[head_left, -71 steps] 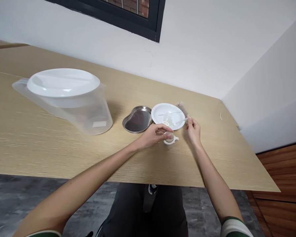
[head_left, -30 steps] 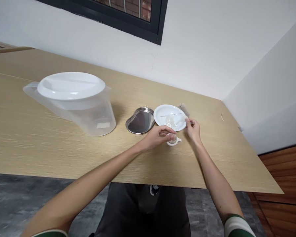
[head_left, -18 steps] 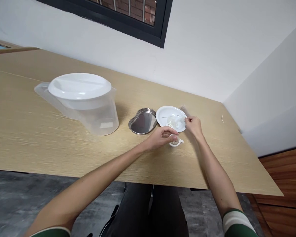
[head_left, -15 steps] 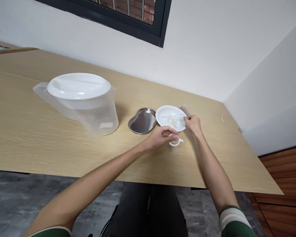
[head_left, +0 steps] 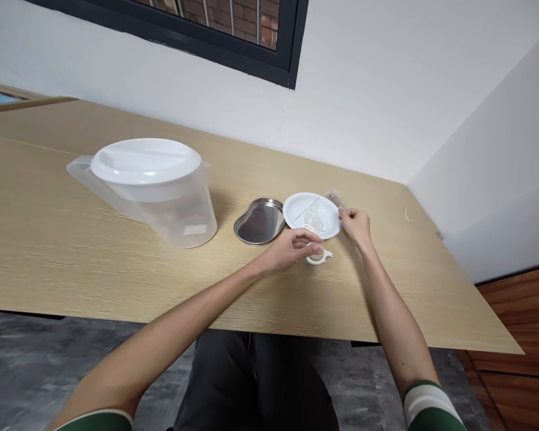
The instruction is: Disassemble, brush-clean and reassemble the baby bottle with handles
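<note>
My left hand (head_left: 291, 248) closes its thumb and fingers around a small clear round cup (head_left: 315, 251). A small white holder with a notched tab (head_left: 327, 257) shows beneath the cup, low over the table or on it. At the right rim of a white oval plate (head_left: 293, 211), my right hand (head_left: 357, 226) has its fingertips pinched together. Whether they grip the rim or something small, I cannot tell. On the plate lie clear and whitish pieces (head_left: 317, 221), too small to name, and a thin straight rod (head_left: 308, 207) leaning toward the back rim.
A shiny metal kidney-shaped tray (head_left: 260, 221) sits left of the plate, touching or nearly touching it. Farther left stands a large translucent pitcher (head_left: 175, 209) with a white lid. Behind the plate is a crumpled clear wrapper (head_left: 335, 196). A small pale strip (head_left: 406, 214) lies far right.
My right hand has drawn slightly right, from over the plate to its rim. The thin rod has swung from nearly level to slanted. My left hand keeps its hold on the cup.
</note>
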